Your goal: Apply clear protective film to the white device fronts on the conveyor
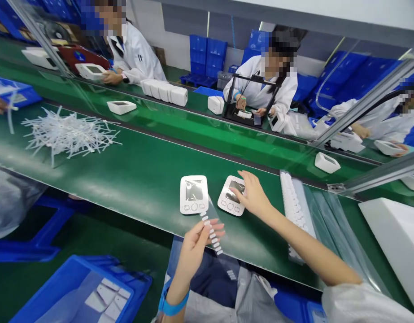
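My left hand [197,240] pinches a clear strip of small white oval stickers [213,237] between thumb and fingers, at the near edge of the green bench. Just beyond it lies a white blood pressure monitor [182,194], screen up, with the strip's upper end at its lower edge. To the right is a second white blood pressure monitor [222,200], slightly turned. Over its right side is my right hand [254,193], fingers apart and thumb across the screen. That hand covers part of the device's right edge.
A pile of white strips [70,132] lies on the bench at left. White parts [292,197] in clear plastic lie at right, near a large white box [391,237]. Across the belt [200,134], co-workers handle white devices. A blue crate [70,269] stands below left.
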A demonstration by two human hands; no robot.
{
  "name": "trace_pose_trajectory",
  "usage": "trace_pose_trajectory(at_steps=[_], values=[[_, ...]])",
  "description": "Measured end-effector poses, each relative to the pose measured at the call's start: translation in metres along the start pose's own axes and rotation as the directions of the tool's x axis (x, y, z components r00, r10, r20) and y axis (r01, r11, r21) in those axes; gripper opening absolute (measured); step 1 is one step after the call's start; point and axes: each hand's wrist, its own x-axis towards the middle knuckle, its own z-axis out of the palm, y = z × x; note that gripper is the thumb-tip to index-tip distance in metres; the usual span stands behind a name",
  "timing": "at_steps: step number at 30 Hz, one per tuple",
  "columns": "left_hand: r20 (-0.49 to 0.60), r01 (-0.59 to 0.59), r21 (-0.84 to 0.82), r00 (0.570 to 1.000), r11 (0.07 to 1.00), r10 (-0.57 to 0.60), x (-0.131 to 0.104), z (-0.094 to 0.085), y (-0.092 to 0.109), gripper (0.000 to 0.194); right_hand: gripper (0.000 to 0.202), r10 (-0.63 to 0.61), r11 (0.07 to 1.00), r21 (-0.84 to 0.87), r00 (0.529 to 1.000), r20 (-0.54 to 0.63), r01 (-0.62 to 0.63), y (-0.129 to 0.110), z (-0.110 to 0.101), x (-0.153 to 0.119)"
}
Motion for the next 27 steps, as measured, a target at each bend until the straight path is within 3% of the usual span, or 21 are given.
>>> trace_pose_trajectory(at_steps=[3, 6, 12, 16, 18, 20, 22, 24, 27], values=[[0.033, -0.028, 0.126, 0.999, 0.992, 0.024, 0.009, 0.003, 0.012, 0.043, 0.065, -0.024, 0.984, -0.174, 0.993, 0.112, 0.043, 0.015, 0.023, 0.02], [0.063, -0.07, 0.221, 0.996, 0.973, 0.057, 0.021, 0.008, 0.02, 0.037, 0.062, -0.093, 0.977, -0.176, 0.985, 0.147, 0.119, 0.025, 0.028, 0.021], [0.17, -0.115, 0.299, 0.983, 0.947, 0.065, 0.042, 0.016, 0.028, 0.032, 0.059, -0.321, 0.945, -0.003, 0.931, 0.175, 0.326, 0.043, 0.012, 0.016], [0.175, -0.088, 0.287, 0.984, 0.954, 0.038, 0.044, 0.017, 0.021, 0.028, 0.057, -0.443, 0.895, 0.082, 0.855, 0.27, 0.438, 0.048, 0.001, 0.011], [0.166, -0.065, 0.273, 0.986, 0.96, 0.019, 0.042, 0.018, 0.016, 0.028, 0.055, -0.453, 0.891, 0.102, 0.847, 0.278, 0.442, 0.045, -0.005, 0.002], [0.164, -0.037, 0.256, 0.986, 0.966, -0.005, 0.04, 0.021, 0.012, 0.029, 0.046, -0.395, 0.918, 0.11, 0.905, 0.158, 0.381, 0.036, -0.009, -0.012], [0.167, -0.019, 0.245, 0.986, 0.969, -0.022, 0.038, 0.025, 0.01, 0.029, 0.033, -0.284, 0.946, 0.146, 0.957, -0.067, 0.29, 0.02, -0.01, -0.03], [0.185, -0.017, 0.237, 0.982, 0.971, -0.028, 0.036, 0.03, 0.008, 0.028, 0.025, -0.208, 0.949, 0.184, 0.947, -0.245, 0.256, 0.0, -0.008, -0.047], [0.228, -0.037, 0.223, 0.974, 0.974, -0.015, 0.033, 0.034, 0.007, 0.026, 0.024, -0.183, 0.943, 0.193, 0.909, -0.375, 0.269, -0.028, 0.002, -0.064]])
